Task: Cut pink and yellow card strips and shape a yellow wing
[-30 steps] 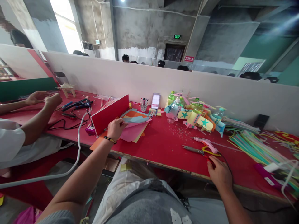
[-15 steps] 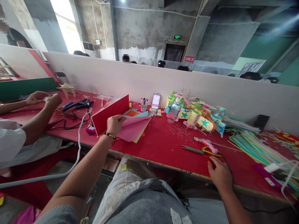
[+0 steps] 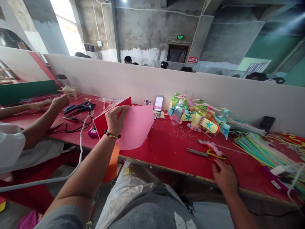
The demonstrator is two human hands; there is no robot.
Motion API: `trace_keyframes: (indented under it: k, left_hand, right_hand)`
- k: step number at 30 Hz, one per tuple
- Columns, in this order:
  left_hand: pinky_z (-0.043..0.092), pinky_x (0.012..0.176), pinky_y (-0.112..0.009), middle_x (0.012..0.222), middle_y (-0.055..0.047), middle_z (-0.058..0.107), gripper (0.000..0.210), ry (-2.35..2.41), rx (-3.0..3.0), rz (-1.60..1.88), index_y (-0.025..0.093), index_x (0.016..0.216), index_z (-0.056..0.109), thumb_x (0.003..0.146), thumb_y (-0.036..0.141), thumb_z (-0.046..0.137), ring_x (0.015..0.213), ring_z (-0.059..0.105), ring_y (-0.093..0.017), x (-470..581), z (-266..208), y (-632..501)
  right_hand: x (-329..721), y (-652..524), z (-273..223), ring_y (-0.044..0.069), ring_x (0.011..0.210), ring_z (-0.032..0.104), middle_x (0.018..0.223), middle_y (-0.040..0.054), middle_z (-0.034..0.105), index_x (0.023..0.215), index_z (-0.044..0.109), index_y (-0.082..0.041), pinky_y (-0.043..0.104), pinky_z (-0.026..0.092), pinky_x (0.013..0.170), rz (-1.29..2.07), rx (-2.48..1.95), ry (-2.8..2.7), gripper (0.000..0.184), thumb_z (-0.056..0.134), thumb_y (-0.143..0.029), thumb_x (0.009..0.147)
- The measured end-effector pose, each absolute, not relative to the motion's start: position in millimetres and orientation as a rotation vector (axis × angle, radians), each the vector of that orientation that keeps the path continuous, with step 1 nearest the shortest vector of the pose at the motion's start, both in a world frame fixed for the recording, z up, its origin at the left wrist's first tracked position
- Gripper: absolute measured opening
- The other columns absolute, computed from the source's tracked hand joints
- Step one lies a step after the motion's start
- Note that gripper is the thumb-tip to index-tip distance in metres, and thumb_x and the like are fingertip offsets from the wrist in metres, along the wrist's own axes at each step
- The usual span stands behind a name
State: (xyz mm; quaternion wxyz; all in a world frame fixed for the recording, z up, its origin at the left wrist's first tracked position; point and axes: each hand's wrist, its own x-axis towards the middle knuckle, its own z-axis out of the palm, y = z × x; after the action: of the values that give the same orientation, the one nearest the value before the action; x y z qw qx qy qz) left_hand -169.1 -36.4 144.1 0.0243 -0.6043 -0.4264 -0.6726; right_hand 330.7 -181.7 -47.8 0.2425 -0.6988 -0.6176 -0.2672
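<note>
My left hand [image 3: 116, 120] pinches a sheet of pink paper [image 3: 137, 127] by its upper left corner, holding it raised and tilted toward me. An orange sheet [image 3: 112, 163] hangs below my left wrist, past the table's front edge. My right hand [image 3: 225, 176] rests at the front edge of the table, thumb and fingers apart, fingertips beside the handles of scissors [image 3: 199, 152]. The scissors' blades point left; one handle looks yellow, and a bit of red shows by my fingers. Just behind them lies a pink tool with a cord [image 3: 211, 146], perhaps a glue gun.
Bottle-and-paper aeroplanes [image 3: 200, 116] crowd the back of the red table [image 3: 164, 159]. Bundled coloured strips [image 3: 256, 149] lie right. A red board [image 3: 105, 119] stands left, a phone [image 3: 159, 103] at the back. Another person's hands [image 3: 57, 102] work at far left.
My left hand has lifted the pink sheet from the paper stack and tilted it up toward me. An orange sheet now hangs over the edge. My right hand has hardly moved.
</note>
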Motion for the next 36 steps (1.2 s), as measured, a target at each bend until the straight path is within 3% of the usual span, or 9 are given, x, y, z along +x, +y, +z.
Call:
trace_keyframes:
  k: [8,12,17,20,22,24,26,31,36]
  left_hand:
    - [0.049,0.070,-0.023,0.080,-0.003,0.071,0.015,-0.914,-2.176,-1.997,0.017,0.086,0.071,0.086,0.022,0.057,0.072,0.063,-0.012,-111.2,128.4,-67.7]
    - [0.050,0.071,-0.025,0.085,-0.005,0.072,0.021,-0.469,-2.658,-1.754,0.019,0.101,0.067,0.090,0.017,0.051,0.074,0.063,-0.013,-72.3,87.5,-106.7]
    - [0.048,0.090,-0.029,0.101,-0.010,0.070,0.033,-0.208,-3.131,-1.219,0.017,0.119,0.060,0.094,0.030,0.044,0.098,0.061,-0.018,-56.1,59.9,-140.0]
    - [0.037,0.105,-0.038,0.126,-0.012,0.059,0.055,-0.536,-3.149,-0.984,0.018,0.133,0.048,0.088,0.049,0.049,0.123,0.046,-0.024,-86.3,51.1,-140.6]
    - [0.029,0.109,-0.048,0.139,-0.012,0.047,0.065,-1.176,-2.864,-0.899,0.021,0.141,0.038,0.085,0.054,0.050,0.134,0.032,-0.030,-120.2,40.1,-133.7]
    - [0.025,0.107,-0.056,0.145,-0.015,0.037,0.073,-1.749,-2.459,-0.726,0.019,0.144,0.031,0.084,0.055,0.051,0.136,0.024,-0.038,-156.0,25.8,-124.2]
    - [0.025,0.104,-0.060,0.146,-0.021,0.033,0.081,-2.022,-2.258,-0.480,0.014,0.144,0.031,0.080,0.058,0.053,0.135,0.022,-0.045,-184.8,13.1,-115.6]
    - [0.030,0.105,-0.051,0.140,-0.018,0.042,0.087,-1.974,-2.364,-0.193,0.013,0.145,0.029,0.073,0.049,0.063,0.132,0.031,-0.039,-211.3,3.3,-110.8]
    - [0.032,0.106,-0.036,0.138,-0.013,0.048,0.064,-1.899,-2.391,-0.235,0.011,0.137,0.042,0.074,0.011,0.048,0.132,0.038,-0.026,-220.6,5.9,-119.8]
  right_hand:
    - [333.8,-181.5,-47.6,0.030,0.086,0.061,0.098,0.0148,0.069,0.102,0.066,-0.009,0.042,0.050,0.079,-0.779,-1.793,-1.705,0.036,0.046,-0.032,0.083]
    - [307.3,-187.3,-25.1,0.031,0.105,0.058,0.114,0.0170,0.064,0.120,0.056,-0.009,0.048,0.045,0.093,-0.747,-1.583,-1.787,0.041,0.049,-0.030,0.086]
    - [230.8,-197.9,19.1,0.039,0.133,0.032,0.151,0.0172,0.026,0.147,0.018,-0.019,0.058,0.036,0.102,-0.656,-1.245,-1.870,0.088,0.068,-0.023,0.075]
    - [199.0,-202.0,34.7,0.042,0.135,0.026,0.155,0.0149,0.013,0.148,0.007,-0.028,0.065,0.033,0.101,-0.650,-1.124,-1.923,0.101,0.071,-0.015,0.072]
    - [190.6,-203.8,37.9,0.042,0.135,0.027,0.155,0.0146,0.011,0.148,0.007,-0.031,0.064,0.036,0.099,-0.607,-1.135,-1.914,0.102,0.072,-0.013,0.071]
    - [189.0,-205.4,36.9,0.040,0.135,0.028,0.155,0.0130,0.012,0.147,0.012,-0.032,0.061,0.037,0.100,-0.567,-1.172,-1.904,0.097,0.071,-0.013,0.073]
    - [190.0,-207.1,33.5,0.038,0.136,0.027,0.153,0.0118,0.021,0.146,0.021,-0.030,0.059,0.035,0.103,-0.516,-1.227,-1.981,0.086,0.069,-0.016,0.076]
    - [188.4,-213.2,17.7,0.034,0.128,0.041,0.135,0.0099,0.053,0.140,0.038,-0.022,0.058,0.032,0.103,-0.362,-1.291,-2.456,0.067,0.063,-0.037,0.080]
    - [188.0,-219.3,-4.5,0.023,0.098,0.063,0.106,0.0060,0.070,0.111,0.063,-0.018,0.047,0.039,0.096,-0.342,-1.256,-2.371,0.033,0.043,-0.009,0.086]
